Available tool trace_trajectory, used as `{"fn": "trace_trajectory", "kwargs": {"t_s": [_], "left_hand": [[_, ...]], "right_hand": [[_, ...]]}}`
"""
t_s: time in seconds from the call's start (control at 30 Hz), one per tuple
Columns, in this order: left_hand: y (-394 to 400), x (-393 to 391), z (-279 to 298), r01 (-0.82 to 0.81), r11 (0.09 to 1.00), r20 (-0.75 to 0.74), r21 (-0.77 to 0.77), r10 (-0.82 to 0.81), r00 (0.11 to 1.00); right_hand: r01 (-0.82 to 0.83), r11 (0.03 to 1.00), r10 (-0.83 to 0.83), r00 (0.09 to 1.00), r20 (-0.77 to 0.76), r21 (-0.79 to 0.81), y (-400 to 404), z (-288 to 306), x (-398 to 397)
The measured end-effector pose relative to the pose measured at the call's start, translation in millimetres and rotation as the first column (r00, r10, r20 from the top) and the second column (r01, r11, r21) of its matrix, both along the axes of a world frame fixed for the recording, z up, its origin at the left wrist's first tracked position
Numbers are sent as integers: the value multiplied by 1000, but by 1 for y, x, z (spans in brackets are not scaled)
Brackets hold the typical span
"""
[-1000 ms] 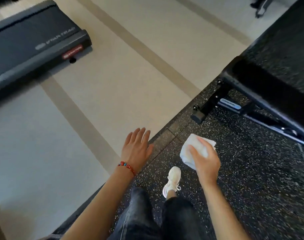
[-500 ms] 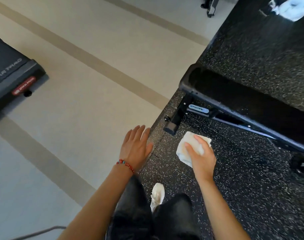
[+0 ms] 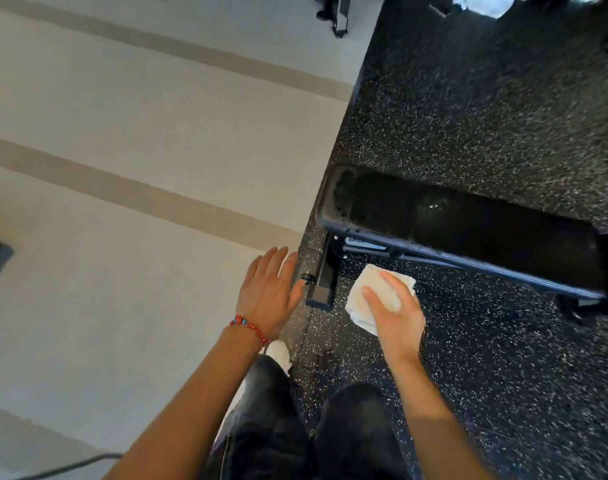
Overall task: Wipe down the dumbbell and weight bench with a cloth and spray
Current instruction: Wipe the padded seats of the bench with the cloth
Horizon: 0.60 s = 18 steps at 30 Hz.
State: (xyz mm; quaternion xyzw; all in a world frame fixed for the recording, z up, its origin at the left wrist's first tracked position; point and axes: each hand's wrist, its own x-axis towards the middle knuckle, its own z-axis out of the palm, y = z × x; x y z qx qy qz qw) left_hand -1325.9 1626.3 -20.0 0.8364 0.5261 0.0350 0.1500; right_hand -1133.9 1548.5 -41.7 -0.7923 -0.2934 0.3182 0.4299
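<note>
The black padded weight bench (image 3: 468, 223) runs from centre to the right edge, on a dark frame with a foot (image 3: 321, 289) near its left end. My right hand (image 3: 396, 313) grips a folded white cloth (image 3: 375, 292) in the air just in front of the bench, thumb on top. My left hand (image 3: 269, 289) hovers with fingers straight and together, holding nothing, just left of the bench foot. No dumbbell or spray bottle shows.
Speckled black rubber flooring (image 3: 486, 98) lies under and behind the bench; pale flooring with tan stripes (image 3: 122, 188) fills the left. My legs in dark jeans (image 3: 267, 427) and a white shoe (image 3: 278, 351) are below. Dark equipment bases (image 3: 337, 15) stand at the top.
I have stepped closer to the bench, which now sits nearer and more central. The treadmill has slid out of view on the left. Both hands keep the same pose.
</note>
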Motion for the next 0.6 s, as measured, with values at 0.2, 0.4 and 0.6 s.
{"fn": "trace_trajectory", "kwargs": {"t_s": [0.2,0.4,0.6], "left_hand": [[85,25,6,112,994,35,16,-112,993],[137,66,-15,109,993,18,-39,-108,994],[178,113,-40,29,992,-6,-119,-30,1000]], "right_hand": [[82,996,-83,996,-20,-25,58,-1,17],[86,994,-88,996,-33,-60,112,-20,56],[17,994,-18,1000,-11,-108,170,-49,107]]}}
